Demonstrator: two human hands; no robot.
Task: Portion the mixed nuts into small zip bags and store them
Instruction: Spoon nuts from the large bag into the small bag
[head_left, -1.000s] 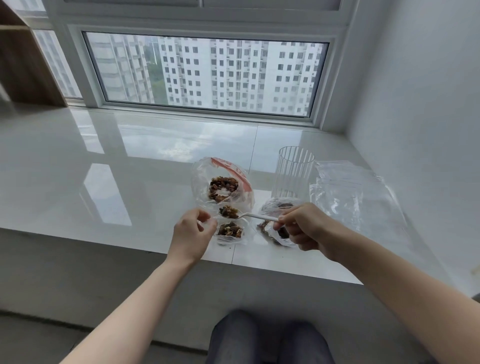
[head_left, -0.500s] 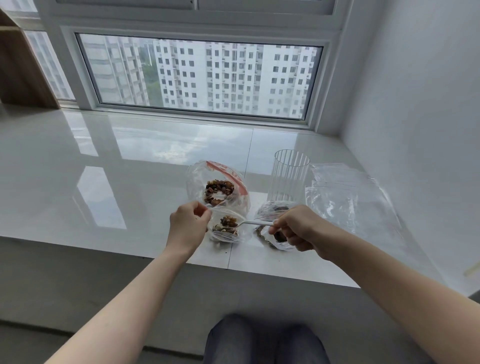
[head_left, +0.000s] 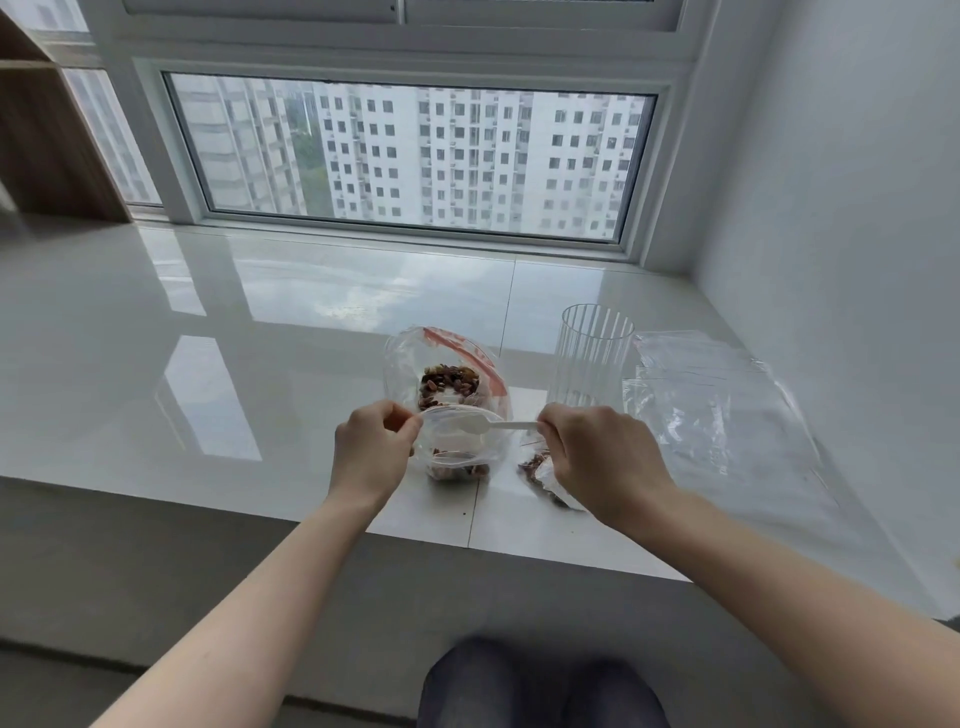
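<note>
Holding a small zip bag (head_left: 460, 447) open over the glossy white sill (head_left: 208, 364) — spoon bowl at its mouth.

The left hand (head_left: 371, 452) pinches the bag's rim at its left edge, fingers curled on the plastic; a few mixed nuts (head_left: 460, 472) lie at its bottom. The right hand (head_left: 597, 457) grips the handle of a white plastic spoon (head_left: 488, 426), whose bowl looks empty. Just behind stands the large bag of nuts (head_left: 447, 374) with a red zip strip. Under the right hand lies another small bag with nuts (head_left: 537, 467). Farther right — a ribbed clear cup (head_left: 592, 353) and a stack of empty zip bags (head_left: 711, 405).
</note>
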